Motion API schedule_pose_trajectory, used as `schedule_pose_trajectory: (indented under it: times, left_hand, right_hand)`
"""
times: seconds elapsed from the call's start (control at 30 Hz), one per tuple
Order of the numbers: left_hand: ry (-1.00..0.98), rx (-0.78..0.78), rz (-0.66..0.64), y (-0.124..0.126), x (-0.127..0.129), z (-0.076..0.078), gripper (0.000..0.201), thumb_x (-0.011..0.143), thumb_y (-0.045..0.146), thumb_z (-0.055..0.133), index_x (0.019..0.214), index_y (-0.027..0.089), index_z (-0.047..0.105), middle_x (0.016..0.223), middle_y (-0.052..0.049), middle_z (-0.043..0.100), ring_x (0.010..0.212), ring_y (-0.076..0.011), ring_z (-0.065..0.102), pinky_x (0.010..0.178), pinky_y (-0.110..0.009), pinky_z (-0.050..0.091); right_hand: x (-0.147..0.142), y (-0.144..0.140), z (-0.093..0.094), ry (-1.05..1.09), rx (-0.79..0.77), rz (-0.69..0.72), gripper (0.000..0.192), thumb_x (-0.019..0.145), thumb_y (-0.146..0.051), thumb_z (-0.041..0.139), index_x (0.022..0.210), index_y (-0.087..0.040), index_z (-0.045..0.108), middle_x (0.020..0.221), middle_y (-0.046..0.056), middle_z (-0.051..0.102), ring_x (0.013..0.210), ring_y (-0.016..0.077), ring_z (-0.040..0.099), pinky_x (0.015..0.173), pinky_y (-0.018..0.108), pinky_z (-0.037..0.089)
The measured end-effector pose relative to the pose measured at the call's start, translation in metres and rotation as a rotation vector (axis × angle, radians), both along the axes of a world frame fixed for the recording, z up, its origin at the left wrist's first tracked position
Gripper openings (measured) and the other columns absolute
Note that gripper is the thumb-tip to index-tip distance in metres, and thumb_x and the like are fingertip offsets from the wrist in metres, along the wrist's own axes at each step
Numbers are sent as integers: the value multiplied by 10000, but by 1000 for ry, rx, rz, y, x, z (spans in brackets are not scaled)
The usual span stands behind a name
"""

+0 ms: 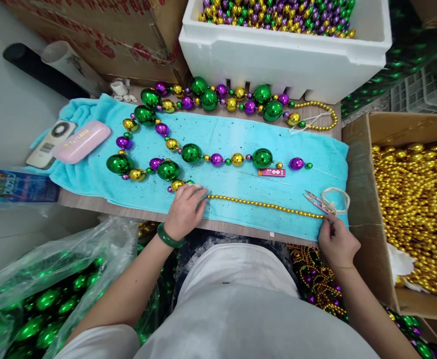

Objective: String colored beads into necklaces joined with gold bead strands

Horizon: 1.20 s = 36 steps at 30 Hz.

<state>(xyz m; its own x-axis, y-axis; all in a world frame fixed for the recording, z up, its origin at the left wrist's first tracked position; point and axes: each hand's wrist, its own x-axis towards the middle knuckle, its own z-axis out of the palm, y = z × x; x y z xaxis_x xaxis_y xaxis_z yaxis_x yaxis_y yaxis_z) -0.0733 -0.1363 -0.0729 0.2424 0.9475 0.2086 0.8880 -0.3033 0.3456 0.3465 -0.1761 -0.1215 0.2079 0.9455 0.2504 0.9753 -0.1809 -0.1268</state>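
A strand of small gold beads (263,203) stretches across the blue towel between my hands. My right hand (338,243) pinches its right end. My left hand (185,210), with a green bangle on the wrist, has its fingers closed over the place where this strand meets the big-bead garland (191,153); the fingers partly hide the join. Green, purple and gold balls make up the garland, which loops over the towel. Just above my right hand lie thread snips (316,202) and a loop of white cord (336,201). A small red needle packet (272,172) lies mid-towel.
Behind the towel (236,134) stands a white foam box (281,57) of mixed beads. At right is a cardboard carton (367,214) of gold beads. A pink case (82,141) and a phone-like device (50,143) lie left. Plastic-bagged green balls (48,299) sit lower left.
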Motion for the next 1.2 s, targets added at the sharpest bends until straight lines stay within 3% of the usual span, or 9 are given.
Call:
schedule_pose_trajectory:
  times: [0.23, 0.67, 0.93, 1.2]
  left_hand:
    - [25, -18, 37, 0, -3, -11, 212, 882, 234, 500, 997, 187, 671, 1081, -103, 630, 1065, -259, 519, 964, -450, 447]
    - [47, -28, -4, 12, -2, -7, 220, 889, 190, 458, 929, 175, 674, 1029, -108, 639, 1007, -247, 532, 950, -436, 455]
    - [-21, -101, -63, 11, 4, -3, 384, 802, 139, 490, 1162, 195, 614, 1119, -109, 606, 1096, -270, 521, 990, -490, 418]
    - [-59, -97, -64, 18, -1, -10, 210, 852, 211, 489, 969, 193, 663, 1101, -99, 616, 1089, -234, 528, 1016, -447, 392]
  right_hand:
    - [-2, 0, 2, -8, 4, 13, 323, 869, -357, 464, 967, -148, 690, 675, 77, 689, 578, 182, 597, 517, 246, 338]
    - [1, -1, -1, 2, -11, 2, 320, 871, -347, 468, 995, -143, 681, 673, 78, 676, 598, 185, 592, 536, 253, 347]
    - [-2, 0, 2, 0, -21, -8, 328, 871, -352, 452, 977, -145, 684, 685, 83, 683, 580, 185, 587, 524, 260, 331]
    - [-1, 0, -1, -8, -1, -3, 330, 872, -342, 465, 1000, -133, 686, 637, 72, 664, 563, 186, 582, 514, 258, 331]
